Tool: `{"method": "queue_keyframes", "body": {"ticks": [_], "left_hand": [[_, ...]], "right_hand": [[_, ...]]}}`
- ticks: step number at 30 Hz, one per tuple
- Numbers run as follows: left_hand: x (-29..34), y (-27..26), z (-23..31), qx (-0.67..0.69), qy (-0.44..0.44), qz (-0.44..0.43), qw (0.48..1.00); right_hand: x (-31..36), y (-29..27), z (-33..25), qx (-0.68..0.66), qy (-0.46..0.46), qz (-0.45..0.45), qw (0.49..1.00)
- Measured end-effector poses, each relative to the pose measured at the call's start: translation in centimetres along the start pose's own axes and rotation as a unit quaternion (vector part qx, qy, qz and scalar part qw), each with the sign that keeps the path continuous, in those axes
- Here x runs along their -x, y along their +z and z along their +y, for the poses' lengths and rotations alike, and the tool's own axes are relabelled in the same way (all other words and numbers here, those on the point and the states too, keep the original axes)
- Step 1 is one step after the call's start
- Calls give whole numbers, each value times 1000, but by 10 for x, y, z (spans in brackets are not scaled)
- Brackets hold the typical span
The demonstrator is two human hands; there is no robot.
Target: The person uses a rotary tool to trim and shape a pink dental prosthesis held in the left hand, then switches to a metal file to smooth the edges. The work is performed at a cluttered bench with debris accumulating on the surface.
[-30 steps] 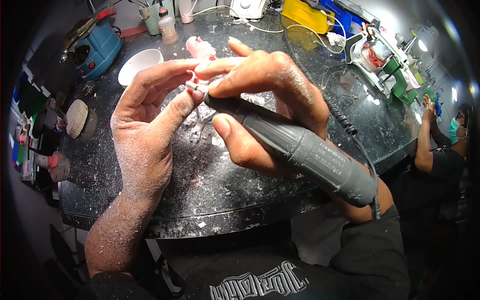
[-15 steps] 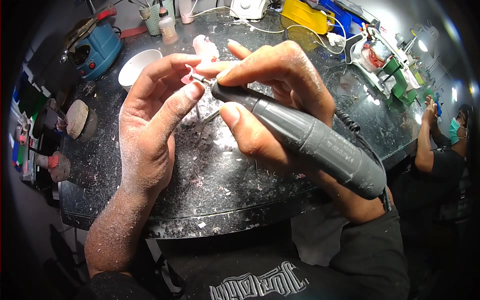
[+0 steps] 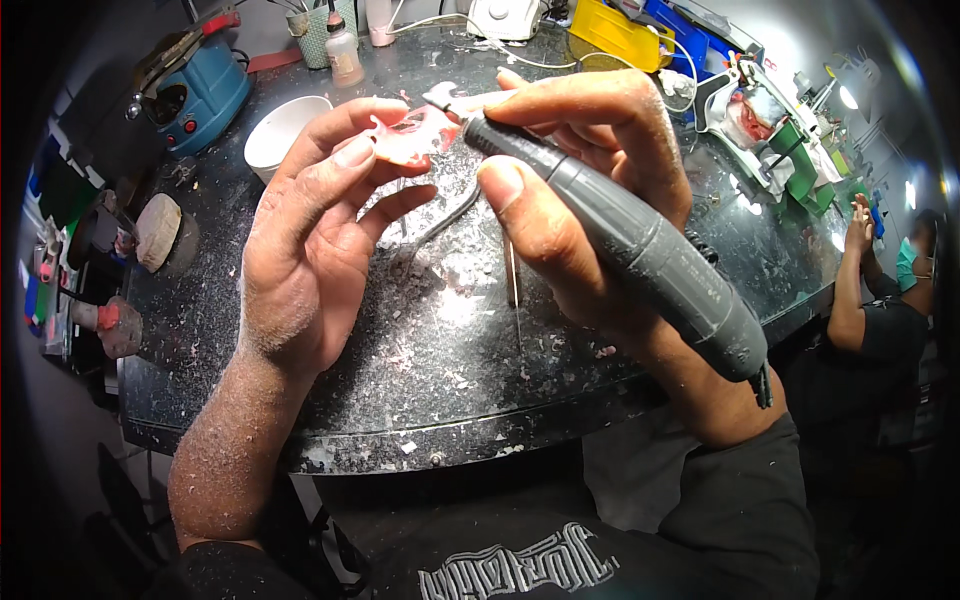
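My left hand (image 3: 315,225), dusted with pale powder, pinches a thin pink denture plate (image 3: 412,140) between thumb and fingers. The plate is curved, with gaps and a thin hooked edge. In my right hand (image 3: 635,125) is a dark grey rotary handpiece (image 3: 640,235), gripped like a pen, its cable trailing from the back end. A metal bur (image 3: 440,104) sticks out of its nose at the far edge of the plate; whether the two touch, I cannot tell. Under my hands, slim metal instruments (image 3: 450,214) lie on the table among the shavings.
Powder and chips cover the black table (image 3: 400,400). A white bowl (image 3: 285,130) stands left, past it a blue machine (image 3: 200,95) and a dropper bottle (image 3: 344,55). Yellow (image 3: 618,38) and blue bins sit at the back. Another person (image 3: 880,300) is at the right.
The denture plate has been turned, and more of it shows now. My left fingers have spread and shifted. The handpiece has moved slightly right, its bur away from the hooked edge.
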State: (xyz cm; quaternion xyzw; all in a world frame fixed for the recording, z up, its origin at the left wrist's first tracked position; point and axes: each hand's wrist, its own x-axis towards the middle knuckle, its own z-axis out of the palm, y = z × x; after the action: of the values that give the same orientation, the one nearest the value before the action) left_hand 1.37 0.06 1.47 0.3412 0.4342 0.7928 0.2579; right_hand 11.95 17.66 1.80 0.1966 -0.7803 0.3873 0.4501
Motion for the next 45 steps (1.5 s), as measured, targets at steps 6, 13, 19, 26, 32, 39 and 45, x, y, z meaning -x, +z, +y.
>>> {"method": "queue_keyframes", "body": {"ticks": [6, 13, 19, 26, 32, 39, 45], "left_hand": [[-1, -8, 1, 62, -25, -11, 998], [-2, -17, 2, 73, -34, -72, 994], [0, -16, 1, 84, -41, -73, 993], [0, -14, -1, 69, -36, -59, 995], [3, -11, 0, 76, -42, -61, 994], [2, -10, 0, 65, -28, -61, 996], [1, -11, -1, 55, -26, -71, 996]], "right_hand": [[0, 4, 3, -32, -31, -46, 998], [-1, 6, 4, -41, -48, -62, 996], [-3, 13, 10, -36, -81, -12, 996], [-2, 15, 10, -14, -89, 3, 996], [-2, 15, 11, -17, -91, 5, 996], [-1, 19, 11, -34, -90, 25, 995], [-2, 19, 12, -43, -97, 25, 994]]}}
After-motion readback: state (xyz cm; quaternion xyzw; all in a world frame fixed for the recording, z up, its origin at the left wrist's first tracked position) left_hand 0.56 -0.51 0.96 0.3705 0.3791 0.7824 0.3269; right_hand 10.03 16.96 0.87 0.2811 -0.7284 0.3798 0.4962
